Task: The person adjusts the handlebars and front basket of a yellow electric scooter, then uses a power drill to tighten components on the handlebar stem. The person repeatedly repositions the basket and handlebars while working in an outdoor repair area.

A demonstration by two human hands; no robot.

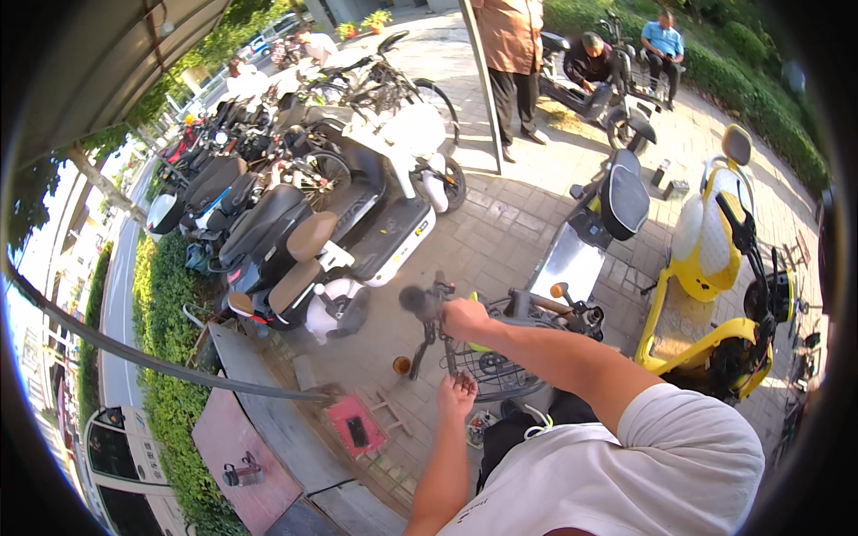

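My right hand (pixel 465 320) reaches across from the right, closed around a dark object with a rounded end (pixel 415 300), beside the handlebar of a bicycle. What that object is cannot be made out. Just below, my left hand (pixel 458 393) is turned partly palm up with its fingers curled in; anything between them is too small to name. Next to both hands is the bicycle's black wire basket (pixel 500 373). A dark lever-like part (pixel 418 359) hangs down left of the basket.
Parked scooters (pixel 277 232) crowd the left, a yellow scooter (pixel 697 268) stands right, and a silver-decked scooter (pixel 572 259) is ahead. Below left are a red stool (pixel 356 423) and a board (pixel 241 451) with a bottle. A metal post (pixel 483 85) and several people are farther off.
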